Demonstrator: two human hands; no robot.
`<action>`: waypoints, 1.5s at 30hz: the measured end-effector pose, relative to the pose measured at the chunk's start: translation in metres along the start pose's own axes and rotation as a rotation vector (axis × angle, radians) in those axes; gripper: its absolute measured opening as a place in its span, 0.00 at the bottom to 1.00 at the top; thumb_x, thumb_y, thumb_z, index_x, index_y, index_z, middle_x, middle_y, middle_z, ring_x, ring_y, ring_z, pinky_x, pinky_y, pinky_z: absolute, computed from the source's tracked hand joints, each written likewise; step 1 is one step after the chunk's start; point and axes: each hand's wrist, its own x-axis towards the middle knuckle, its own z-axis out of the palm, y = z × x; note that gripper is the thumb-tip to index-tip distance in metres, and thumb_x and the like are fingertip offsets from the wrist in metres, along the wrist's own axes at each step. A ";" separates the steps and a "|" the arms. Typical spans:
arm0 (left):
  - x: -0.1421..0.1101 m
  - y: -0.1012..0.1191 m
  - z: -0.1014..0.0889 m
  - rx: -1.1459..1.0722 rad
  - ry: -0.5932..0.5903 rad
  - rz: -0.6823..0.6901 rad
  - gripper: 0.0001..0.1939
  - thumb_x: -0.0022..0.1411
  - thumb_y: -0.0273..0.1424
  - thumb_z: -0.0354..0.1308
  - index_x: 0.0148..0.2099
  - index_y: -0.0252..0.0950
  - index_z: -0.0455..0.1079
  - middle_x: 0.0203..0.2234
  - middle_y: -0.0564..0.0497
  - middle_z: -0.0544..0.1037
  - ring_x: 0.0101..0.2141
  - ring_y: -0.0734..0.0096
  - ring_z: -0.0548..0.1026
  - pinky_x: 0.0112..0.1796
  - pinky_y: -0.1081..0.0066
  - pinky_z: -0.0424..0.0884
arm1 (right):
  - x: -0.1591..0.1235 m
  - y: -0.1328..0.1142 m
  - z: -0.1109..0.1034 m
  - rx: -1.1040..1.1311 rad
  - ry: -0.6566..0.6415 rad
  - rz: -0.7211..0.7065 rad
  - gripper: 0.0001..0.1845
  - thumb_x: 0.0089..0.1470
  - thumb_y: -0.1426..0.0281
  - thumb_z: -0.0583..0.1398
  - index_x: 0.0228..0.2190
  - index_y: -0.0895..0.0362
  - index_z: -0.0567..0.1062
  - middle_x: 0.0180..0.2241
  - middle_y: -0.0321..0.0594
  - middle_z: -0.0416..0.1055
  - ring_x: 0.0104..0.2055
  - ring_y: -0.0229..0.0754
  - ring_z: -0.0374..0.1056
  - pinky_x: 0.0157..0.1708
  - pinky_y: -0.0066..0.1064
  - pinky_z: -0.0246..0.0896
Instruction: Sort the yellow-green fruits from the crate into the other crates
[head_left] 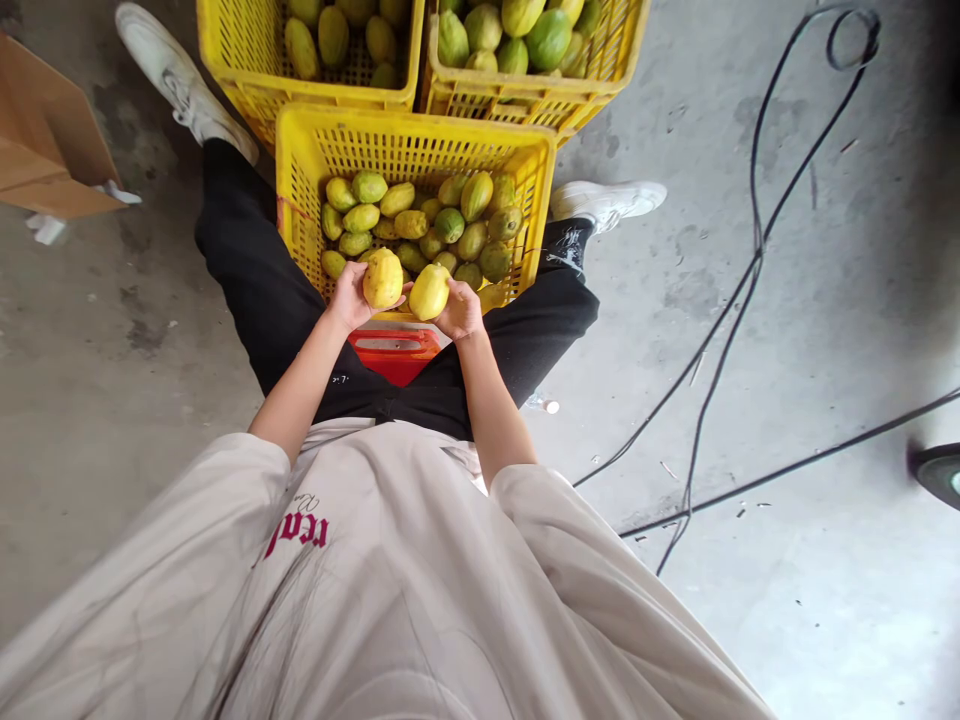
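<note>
My left hand [352, 297] is closed round a yellow papaya [383, 278], its fingers beneath the fruit. A second yellow papaya [430, 292], slightly smoother, sits in the grip of my right hand [460, 308]. Both fruits are held side by side with a narrow gap, over the near edge of a yellow plastic crate [300, 150]. Inside that crate lie several green and yellow papayas [449, 225], heaped more toward the right. The crate stands between my legs.
Behind stand two more yellow crates, one at left [307, 92] and one at right [525, 92], both holding papayas. A red plastic item [397, 350] shows between my thighs. Black cables [757, 250] cross the concrete floor at right. An open cardboard box [56, 140] is at left.
</note>
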 end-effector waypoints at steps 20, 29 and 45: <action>0.004 -0.003 -0.008 -0.079 0.036 -0.045 0.29 0.85 0.49 0.54 0.75 0.41 0.79 0.54 0.41 0.95 0.66 0.40 0.95 0.63 0.46 0.94 | -0.013 -0.006 0.019 0.013 0.069 -0.005 0.25 0.66 0.42 0.76 0.53 0.44 0.85 0.49 0.45 0.93 0.66 0.70 0.89 0.63 0.73 0.93; -0.002 0.000 -0.007 -0.066 -0.048 -0.065 0.35 0.76 0.49 0.56 0.78 0.43 0.75 0.62 0.39 0.94 0.72 0.33 0.90 0.65 0.39 0.90 | -0.010 -0.007 0.017 -0.026 0.026 -0.002 0.21 0.74 0.48 0.67 0.57 0.48 0.83 0.51 0.46 0.94 0.67 0.63 0.88 0.66 0.62 0.90; 0.007 -0.006 -0.006 -0.059 0.104 0.052 0.13 0.75 0.36 0.68 0.59 0.44 0.80 0.51 0.50 0.93 0.71 0.47 0.91 0.66 0.59 0.89 | -0.012 -0.003 0.023 -0.472 0.118 -0.090 0.13 0.91 0.58 0.57 0.65 0.48 0.74 0.55 0.41 0.91 0.69 0.45 0.83 0.74 0.44 0.79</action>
